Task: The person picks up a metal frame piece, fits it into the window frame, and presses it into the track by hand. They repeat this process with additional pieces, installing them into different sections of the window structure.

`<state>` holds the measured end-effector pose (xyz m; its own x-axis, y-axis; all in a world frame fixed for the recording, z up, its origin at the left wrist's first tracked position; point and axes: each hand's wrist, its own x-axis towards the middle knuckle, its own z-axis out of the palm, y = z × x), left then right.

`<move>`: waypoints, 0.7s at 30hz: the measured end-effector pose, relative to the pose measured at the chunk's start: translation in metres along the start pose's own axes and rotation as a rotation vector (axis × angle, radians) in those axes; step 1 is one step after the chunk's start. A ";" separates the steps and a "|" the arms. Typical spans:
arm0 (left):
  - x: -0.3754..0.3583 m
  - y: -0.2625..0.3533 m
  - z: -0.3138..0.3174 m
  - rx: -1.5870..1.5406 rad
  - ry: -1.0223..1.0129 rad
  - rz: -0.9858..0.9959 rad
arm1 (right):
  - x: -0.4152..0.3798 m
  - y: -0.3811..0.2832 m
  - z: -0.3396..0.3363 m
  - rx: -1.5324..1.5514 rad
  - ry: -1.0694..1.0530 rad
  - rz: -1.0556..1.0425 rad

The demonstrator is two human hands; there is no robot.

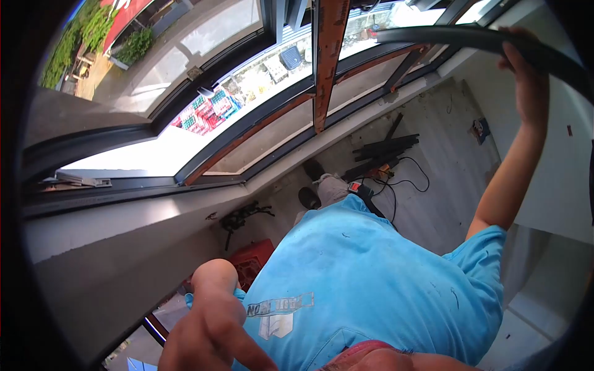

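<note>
My right hand [523, 62] is raised at the upper right, its fingers wrapped round a long dark grey strip [445, 35]. The strip looks like window trim. It reaches left across the window frame, and its other end runs out of view on the right. Close to the camera at the lower left is my left hand [207, 334], with the arm bent up in front of the blue shirt [371, 278]. Its fingertips run off the bottom edge, so what they hold, if anything, is hidden.
An open window sash [148, 127] swings outward at left, beside a brown-stained upright [328, 68]. Dark strips [383, 148], a corded tool [385, 170] and its cable lie on the floor. A red crate [250, 260] stands near the wall under the sill [167, 213].
</note>
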<state>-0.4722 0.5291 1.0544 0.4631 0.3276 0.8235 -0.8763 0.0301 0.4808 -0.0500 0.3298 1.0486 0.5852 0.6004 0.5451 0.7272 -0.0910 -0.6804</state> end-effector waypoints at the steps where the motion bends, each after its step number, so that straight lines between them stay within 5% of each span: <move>1: 0.003 -0.001 0.001 -0.006 -0.014 -0.001 | 0.010 0.003 0.010 0.004 -0.017 -0.037; 5: 0.016 -0.005 0.003 -0.024 -0.009 -0.018 | 0.047 0.014 0.055 0.310 -0.014 0.001; 7: 0.023 -0.010 -0.010 -0.022 -0.031 -0.014 | 0.066 0.026 0.068 0.022 -0.060 0.087; 9: 0.024 -0.019 -0.047 0.105 -0.419 -0.073 | 0.085 0.033 0.089 0.095 -0.143 0.053; 11: 0.016 -0.056 -0.051 0.412 -0.133 -0.065 | 0.101 0.051 0.110 0.146 -0.228 -0.100; 14: 0.021 -0.132 -0.113 0.389 0.077 -0.327 | 0.133 0.095 0.153 0.121 -0.257 -0.383; 15: 0.027 -0.156 -0.127 0.429 0.176 -0.402 | 0.136 0.081 0.155 0.190 -0.329 -0.206; 18: 0.031 -0.206 -0.159 0.406 0.533 -0.569 | 0.164 0.094 0.174 0.096 -0.374 -0.289; 21: 0.053 -0.217 -0.143 0.662 0.419 -0.433 | 0.185 0.082 0.171 0.098 -0.378 -0.301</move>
<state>-0.2764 0.6751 0.9506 0.5351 0.7362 0.4143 -0.3196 -0.2776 0.9060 0.0568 0.5688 1.0096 0.1699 0.8364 0.5211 0.7960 0.1953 -0.5729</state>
